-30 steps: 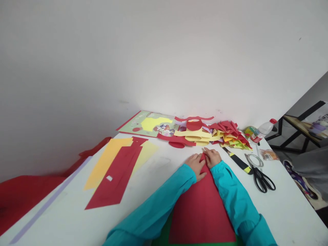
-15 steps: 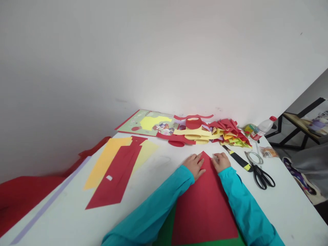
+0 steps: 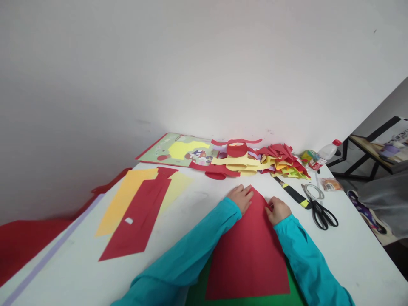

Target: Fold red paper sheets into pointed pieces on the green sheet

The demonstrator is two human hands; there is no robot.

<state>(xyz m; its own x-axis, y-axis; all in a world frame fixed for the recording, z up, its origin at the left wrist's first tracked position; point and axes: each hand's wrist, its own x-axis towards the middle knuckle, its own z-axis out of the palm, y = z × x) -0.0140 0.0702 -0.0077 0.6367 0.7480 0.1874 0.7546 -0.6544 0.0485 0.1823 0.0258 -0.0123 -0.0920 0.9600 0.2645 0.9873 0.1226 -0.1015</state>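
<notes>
In the right part of the frame, a capped bottle (image 3: 323, 155) has a red lid and a red label, its contents too small to tell; just below it a see-through packet (image 3: 331, 184) encloses something orange-brown; both are near the right edge of the counter (image 3: 353, 255).

In the lower middle lies a red sheet (image 3: 248, 250) over a green sheet (image 3: 267, 301), green showing along its left, right and lower edges; the left hand (image 3: 241, 199) rests on the red sheet's upper left edge, its grip released and fingers laid down; the right hand (image 3: 278, 210) is at the upper right edge, its fingers curled, though I cannot tell whether that grip pinches the paper.

White surface shows between the left sleeve and a red cutout (image 3: 140, 216) at left, and again from the right sleeve to the counter's slanting right edge; a purple strip (image 3: 57, 248) runs along the left edge; right of the right hand, a knife (image 3: 295, 195) and black-handled scissors (image 3: 321, 216) narrow the room; toward the wall, a printed board (image 3: 151, 154), red and yellow paper strips (image 3: 236, 161) and a paper pile (image 3: 279, 153) line the back edge.
</notes>
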